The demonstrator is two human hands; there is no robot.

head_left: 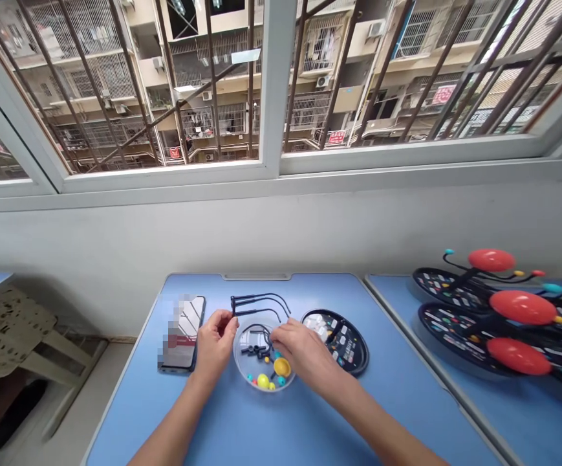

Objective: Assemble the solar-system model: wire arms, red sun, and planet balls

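My left hand (216, 342) is closed in a pinch on the stacked ends of a bundle of thin black curved arms (260, 301), held above the blue table (300, 414). My right hand (301, 349) is closed over the right rim of a clear round dish (246, 364), its fingers on small parts inside. The dish holds black pieces and coloured balls, among them a yellow ball (282, 367) and a lime one (262, 381). A black round printed disc (346, 343) lies just right of my right hand.
A smartphone (182, 332) lies left of my left hand. On the neighbouring blue table at the right stand assembled models with red spheres (522, 307) on black discs. A beige stool (4, 336) is at the left. The window wall runs behind.
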